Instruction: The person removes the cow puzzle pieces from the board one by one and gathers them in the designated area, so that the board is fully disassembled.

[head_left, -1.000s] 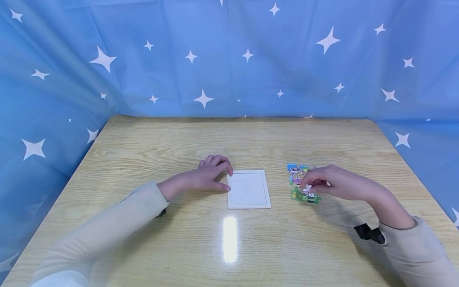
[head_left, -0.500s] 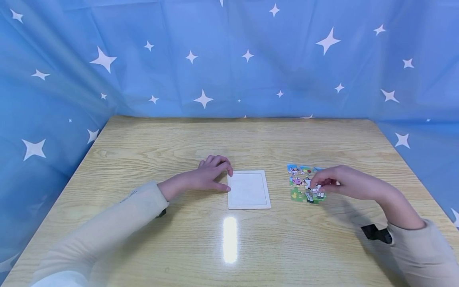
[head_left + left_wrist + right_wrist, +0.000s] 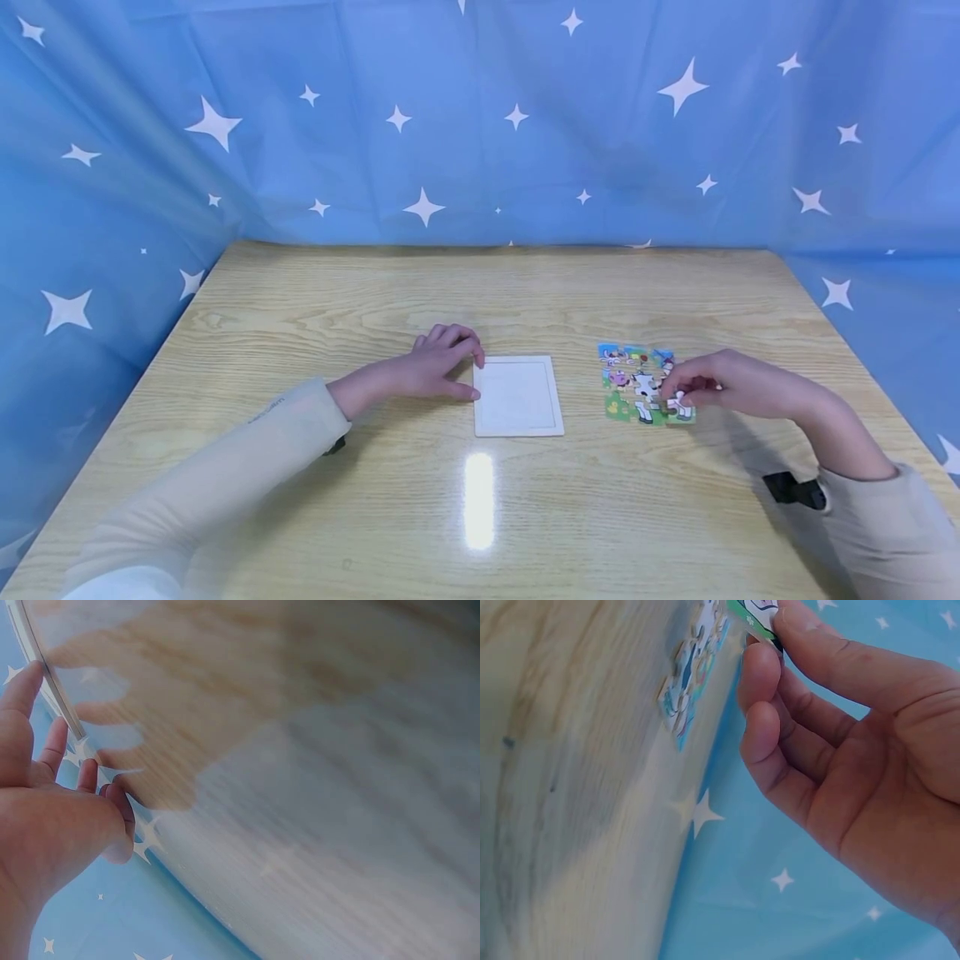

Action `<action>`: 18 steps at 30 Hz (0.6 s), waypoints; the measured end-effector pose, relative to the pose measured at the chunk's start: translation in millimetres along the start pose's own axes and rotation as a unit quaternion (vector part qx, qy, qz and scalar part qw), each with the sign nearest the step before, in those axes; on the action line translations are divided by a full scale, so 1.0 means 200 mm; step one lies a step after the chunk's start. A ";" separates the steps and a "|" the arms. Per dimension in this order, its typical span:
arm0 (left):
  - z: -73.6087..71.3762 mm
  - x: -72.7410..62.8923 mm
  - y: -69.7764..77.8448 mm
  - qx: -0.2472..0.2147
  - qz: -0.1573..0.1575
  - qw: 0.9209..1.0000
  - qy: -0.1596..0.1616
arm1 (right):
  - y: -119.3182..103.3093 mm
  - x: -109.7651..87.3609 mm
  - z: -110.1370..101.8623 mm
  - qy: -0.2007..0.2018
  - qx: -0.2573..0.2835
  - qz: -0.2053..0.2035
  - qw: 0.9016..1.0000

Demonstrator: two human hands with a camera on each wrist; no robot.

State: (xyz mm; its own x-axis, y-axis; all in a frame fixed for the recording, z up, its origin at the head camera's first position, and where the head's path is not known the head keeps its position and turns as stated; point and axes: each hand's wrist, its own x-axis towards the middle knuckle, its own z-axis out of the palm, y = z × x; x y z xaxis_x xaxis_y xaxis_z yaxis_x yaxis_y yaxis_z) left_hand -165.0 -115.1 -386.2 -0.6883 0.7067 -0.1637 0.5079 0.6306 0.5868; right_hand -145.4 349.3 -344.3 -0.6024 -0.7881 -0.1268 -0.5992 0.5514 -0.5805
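My left hand (image 3: 442, 367) rests at the left edge of a flat white square puzzle tray (image 3: 519, 432), thumb and index fingertip touching its rim. In the left wrist view the fingers of that hand (image 3: 67, 810) are spread, with the tray's edge (image 3: 52, 675) at the fingertips. My right hand (image 3: 742, 387) pinches a jigsaw piece (image 3: 756, 616) between thumb and index finger; it shows green with part of a white animal. The piece is at the lower right of a colourful animal jigsaw (image 3: 619, 379), whose pieces lie close together with some gaps. My right fingers hide part of its right side.
The wooden table (image 3: 360, 500) carries the tray and the jigsaw, with a stretch of wood between them. A bright light reflection (image 3: 479, 500) lies in front of the tray. Behind and beside the table hangs a blue curtain (image 3: 465, 125) with white stars.
My right hand has moved to the right with the pinched piece, from over the middle of the jigsaw to its lower right corner, uncovering more pieces. The left hand stays on the tray.
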 end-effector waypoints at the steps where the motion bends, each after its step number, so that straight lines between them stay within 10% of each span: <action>1: 0.00 0.00 0.00 0.001 0.000 1.000 0.000 | 0.00 0.00 0.00 -0.002 0.004 0.006 1.000; 18: 0.00 0.00 0.00 -0.003 -0.003 1.000 -0.003 | 0.07 -0.04 0.03 -0.013 0.061 0.018 0.998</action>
State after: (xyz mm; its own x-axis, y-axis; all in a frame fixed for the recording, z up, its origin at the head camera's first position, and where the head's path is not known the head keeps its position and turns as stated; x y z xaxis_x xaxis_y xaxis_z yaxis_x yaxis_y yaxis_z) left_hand -165.1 -115.8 -386.7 -0.6883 0.7048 -0.1719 0.5011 0.6332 0.5899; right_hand -145.7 361.8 -355.2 -0.6081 -0.7758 -0.1687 -0.5076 0.5433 -0.6688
